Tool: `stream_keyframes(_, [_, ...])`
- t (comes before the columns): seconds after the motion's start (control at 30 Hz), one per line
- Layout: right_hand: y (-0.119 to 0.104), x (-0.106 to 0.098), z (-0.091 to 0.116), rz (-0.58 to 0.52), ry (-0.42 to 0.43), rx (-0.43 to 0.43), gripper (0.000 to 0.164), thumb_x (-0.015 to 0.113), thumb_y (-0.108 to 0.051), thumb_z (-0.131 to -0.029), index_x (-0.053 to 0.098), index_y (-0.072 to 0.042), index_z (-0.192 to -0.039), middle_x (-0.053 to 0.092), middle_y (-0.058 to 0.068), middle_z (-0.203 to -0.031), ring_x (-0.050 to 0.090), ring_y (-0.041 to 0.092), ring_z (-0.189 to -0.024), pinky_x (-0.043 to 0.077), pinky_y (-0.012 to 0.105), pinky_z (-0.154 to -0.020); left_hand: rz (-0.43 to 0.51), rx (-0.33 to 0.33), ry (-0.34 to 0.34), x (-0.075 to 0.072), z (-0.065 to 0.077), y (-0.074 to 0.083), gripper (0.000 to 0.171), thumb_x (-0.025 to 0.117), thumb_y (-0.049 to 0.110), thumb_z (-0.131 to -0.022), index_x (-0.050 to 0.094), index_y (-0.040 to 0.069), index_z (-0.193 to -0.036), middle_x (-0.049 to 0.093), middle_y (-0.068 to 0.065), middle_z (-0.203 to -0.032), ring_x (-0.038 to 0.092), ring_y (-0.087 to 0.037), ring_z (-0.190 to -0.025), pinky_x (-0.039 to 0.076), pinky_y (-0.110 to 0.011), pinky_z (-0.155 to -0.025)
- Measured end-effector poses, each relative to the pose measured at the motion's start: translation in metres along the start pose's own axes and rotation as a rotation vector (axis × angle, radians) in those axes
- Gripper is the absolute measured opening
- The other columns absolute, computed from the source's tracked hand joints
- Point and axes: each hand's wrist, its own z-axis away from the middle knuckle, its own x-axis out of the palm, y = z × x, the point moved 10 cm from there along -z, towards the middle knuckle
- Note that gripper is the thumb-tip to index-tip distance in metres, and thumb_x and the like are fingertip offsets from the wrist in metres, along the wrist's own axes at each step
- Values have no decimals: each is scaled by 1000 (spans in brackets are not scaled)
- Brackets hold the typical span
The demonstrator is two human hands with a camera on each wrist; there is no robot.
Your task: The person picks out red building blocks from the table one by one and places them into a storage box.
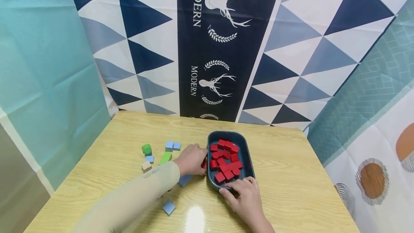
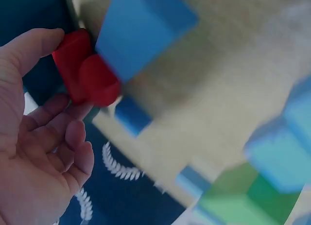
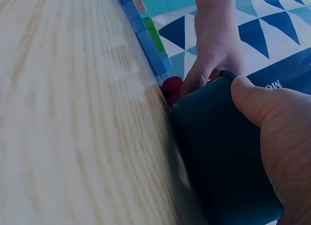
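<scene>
My left hand (image 1: 193,159) is at the left wall of a dark blue tray (image 1: 246,154). Between its thumb and fingers it pinches a red block (image 2: 72,64). A rounded red block (image 2: 99,81) sits against that one; whether the two are joined I cannot tell. Several red blocks (image 1: 226,166) lie inside the tray. With the thumb over the rim, my right hand (image 1: 246,199) grips the tray's near end; its other fingers are partly hidden in the right wrist view. A blue block (image 1: 185,180) lies beside my left wrist.
Left of the tray, on the wooden table (image 1: 278,172), are light blue blocks (image 1: 169,146), a green block (image 1: 165,158), a green cylinder (image 1: 147,149) and a plain wooden block (image 1: 146,166). Another blue block (image 1: 169,208) lies nearer. Patterned cloth (image 1: 145,46) hangs behind the table.
</scene>
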Motion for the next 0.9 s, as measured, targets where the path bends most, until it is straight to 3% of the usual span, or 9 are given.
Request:
stream_keyframes(0.17, [0,2,0,-11,-5,7,18,93,-36,-77,80,-26,-83,73,-18,-79,51,-4,-71,39,35,-89,49,-48,63,-44,0,-18,55,87,41,-83,72,12,-127,78,0,-99,63,-24,-98,54,-43,-96])
stream_keyframes(0.23, [1,1,0,-11,-3,8,18,93,-36,-77,80,-26,-84,73,-19,-78,51,-4,-71,39,36,-89,113,-77,86,-62,0,-23,53,85,43,-87,72,14,-130,79,-1,-105,63,-24,-101,55,-42,-96])
stream_keyframes(0.33, [2,1,1,-6,-1,2,18,93,-37,-78,80,-26,-84,73,-19,-78,51,-4,-71,40,36,-89,258,-51,76,-76,4,-16,47,82,44,-90,74,21,-130,79,4,-111,63,-21,-107,54,-39,-97])
stream_keyframes(0.47, [3,2,1,0,-4,-7,18,92,-38,-79,80,-26,-85,72,-18,-78,52,-3,-72,39,36,-90,424,103,-87,-65,12,18,43,81,47,-91,76,25,-127,77,11,-118,64,-14,-107,54,-32,-94])
stream_keyframes(0.57, [4,1,0,-5,1,-11,18,92,-37,-79,80,-25,-85,73,-17,-78,53,-2,-72,38,36,-91,458,187,-226,-49,18,39,43,81,46,-90,77,21,-125,77,12,-114,64,-8,-99,54,-26,-88])
stream_keyframes(0.7, [2,1,0,-8,8,-17,18,93,-37,-78,79,-25,-84,73,-17,-79,55,-1,-72,39,36,-89,382,191,-301,-34,16,46,39,81,43,-92,77,18,-123,76,10,-110,63,-4,-94,55,-24,-89])
stream_keyframes(0.9, [0,1,0,-11,7,-18,18,93,-36,-78,79,-26,-85,73,-18,-79,54,-2,-72,39,36,-89,199,124,-274,-16,7,46,31,78,39,-97,77,24,-124,76,9,-114,63,-9,-99,55,-29,-95])
